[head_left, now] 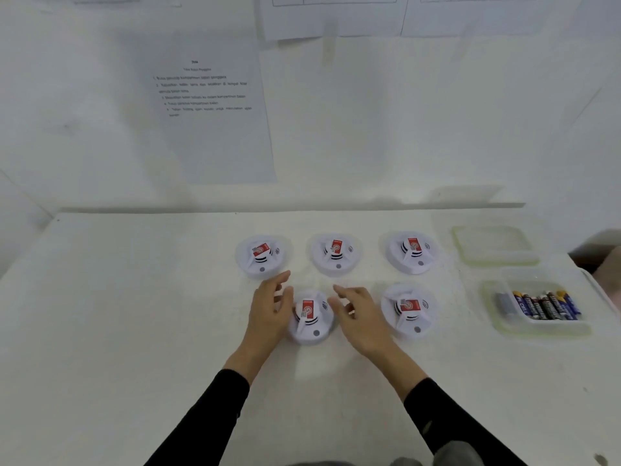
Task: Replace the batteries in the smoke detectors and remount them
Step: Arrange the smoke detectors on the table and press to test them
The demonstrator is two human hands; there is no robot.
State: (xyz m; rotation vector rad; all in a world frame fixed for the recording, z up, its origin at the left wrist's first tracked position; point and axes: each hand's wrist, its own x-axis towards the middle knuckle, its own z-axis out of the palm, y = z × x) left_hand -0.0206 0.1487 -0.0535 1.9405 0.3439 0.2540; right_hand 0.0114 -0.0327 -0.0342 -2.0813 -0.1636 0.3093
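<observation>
Several white round smoke detectors with red labels lie on the white table (134, 314). Three form a back row: left (262, 255), middle (336, 253), right (411, 252). Two lie in front: one (311, 317) between my hands and one (408, 309) to its right. My left hand (270, 311) is at the left side of the near detector, fingers relaxed and spread. My right hand (359, 314) is at its right side, fingers extended. Neither hand plainly grips it. A clear container (537, 326) at the right holds several batteries (546, 306).
A clear lid (494, 243) lies behind the battery container near the wall. Printed instruction sheets (208, 105) hang on the white wall behind the table. The table's right edge runs just past the container.
</observation>
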